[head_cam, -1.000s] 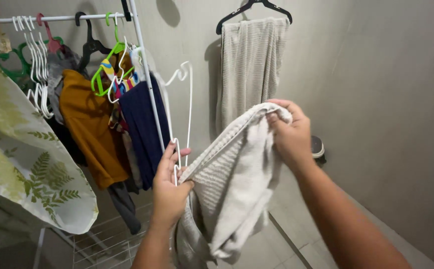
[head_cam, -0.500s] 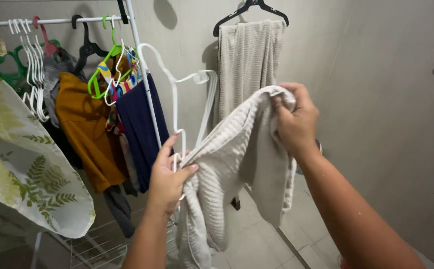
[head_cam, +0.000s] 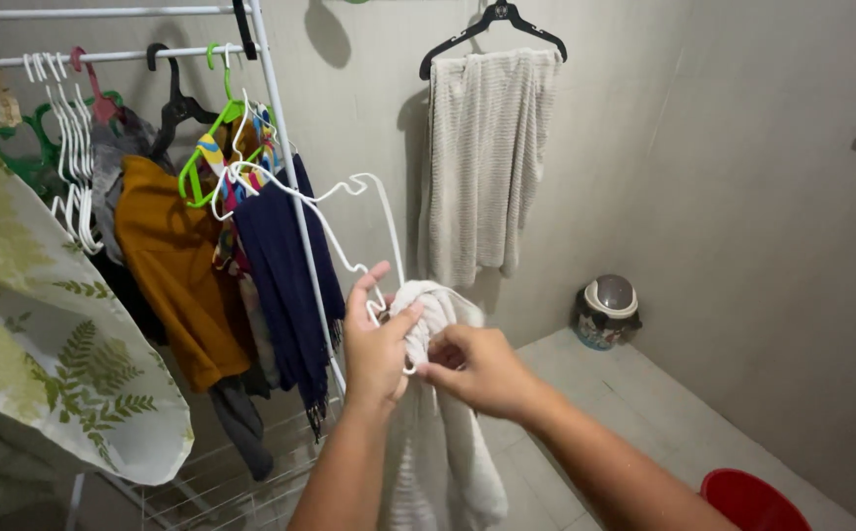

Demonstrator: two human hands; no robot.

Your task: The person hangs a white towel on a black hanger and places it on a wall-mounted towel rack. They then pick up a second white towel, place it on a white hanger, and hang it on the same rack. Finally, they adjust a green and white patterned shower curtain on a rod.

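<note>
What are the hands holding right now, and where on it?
Both hands, left and right, grip a beige knit cloth at its bunched top, against a white hanger.

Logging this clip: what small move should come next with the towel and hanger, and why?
Probably pull the bunched cream towel further through the white hanger, since both the left hand and the right hand grip it gathered at the hanger's lower end.

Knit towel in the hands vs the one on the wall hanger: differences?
The towel in hand is bunched at its top against a white hanger, gripped by the left hand and right hand; the wall towel hangs flat, untouched. The wall towel's hanger is black. Both are pale ribbed knit.
</note>
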